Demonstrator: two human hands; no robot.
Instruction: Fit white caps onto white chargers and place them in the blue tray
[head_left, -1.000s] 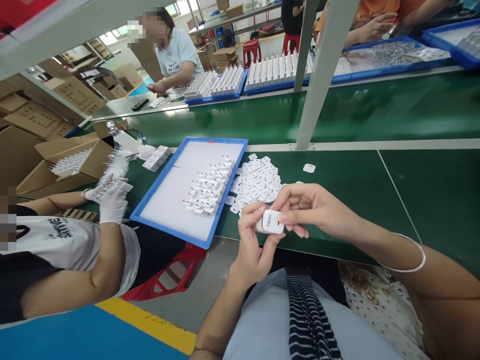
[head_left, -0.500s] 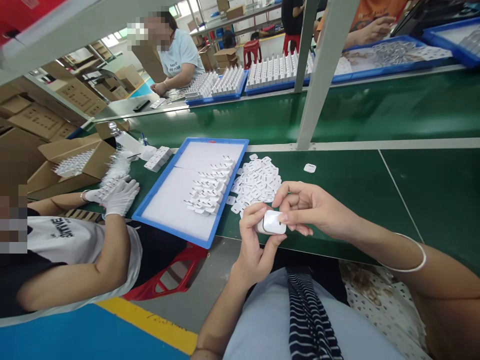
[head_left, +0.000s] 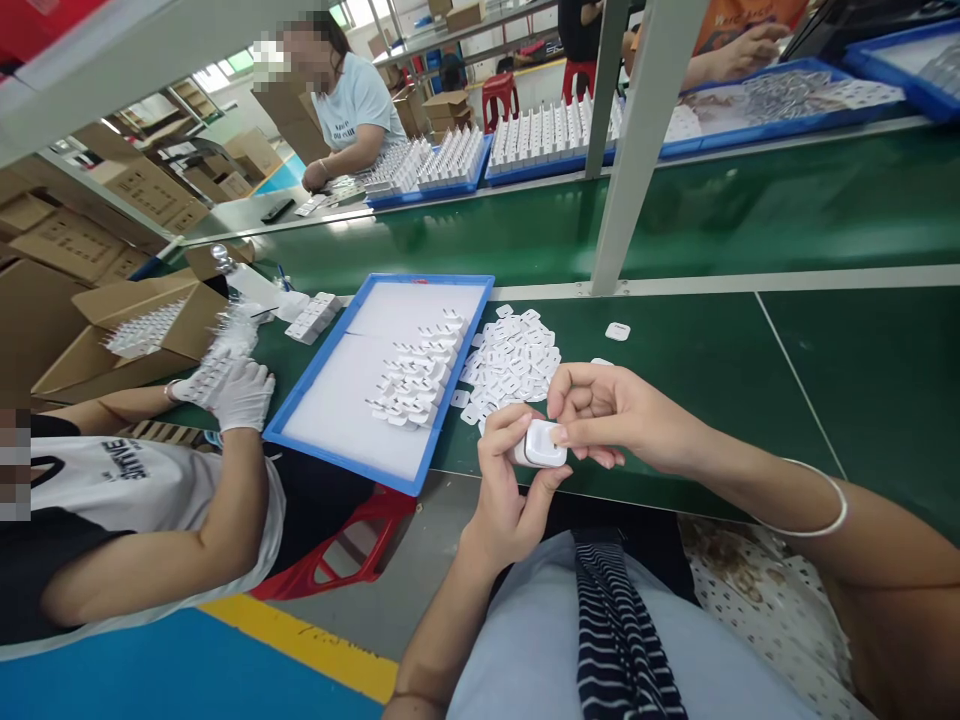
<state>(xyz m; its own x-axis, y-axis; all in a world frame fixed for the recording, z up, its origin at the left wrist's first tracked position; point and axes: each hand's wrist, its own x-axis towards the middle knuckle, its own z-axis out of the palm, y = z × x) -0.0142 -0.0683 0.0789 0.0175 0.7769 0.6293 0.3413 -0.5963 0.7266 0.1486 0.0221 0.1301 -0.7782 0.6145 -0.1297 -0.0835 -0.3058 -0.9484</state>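
Here, right of centre in the frame, a small white plastic block with rounded corners (head_left: 544, 441) is held up over the near edge of the smooth dark green surface (head_left: 720, 380). The left hand (head_left: 511, 485) has it in a closed grip, fingers curled round its left side and thumb against its lower right corner. The right hand (head_left: 611, 415) comes in from the right, its thumb touching the right part of the block's pale top face and its other fingers bent; whether that grip itself pinches anything, I cannot tell. Just beyond the hands, at the middle of the frame, is a loose heap of flat white squarish plates (head_left: 517, 355), with a single white plate (head_left: 618, 331) lying apart to its upper right. Left of the heap a shallow blue-rimmed tray with a white lining (head_left: 439, 435) lies at a slant, bearing rows of white pronged blocks (head_left: 416, 375) along its right side. At the left of the frame, a co-worker's white-gloved hand (head_left: 247, 395) is near an open brown cardboard box (head_left: 187, 322).
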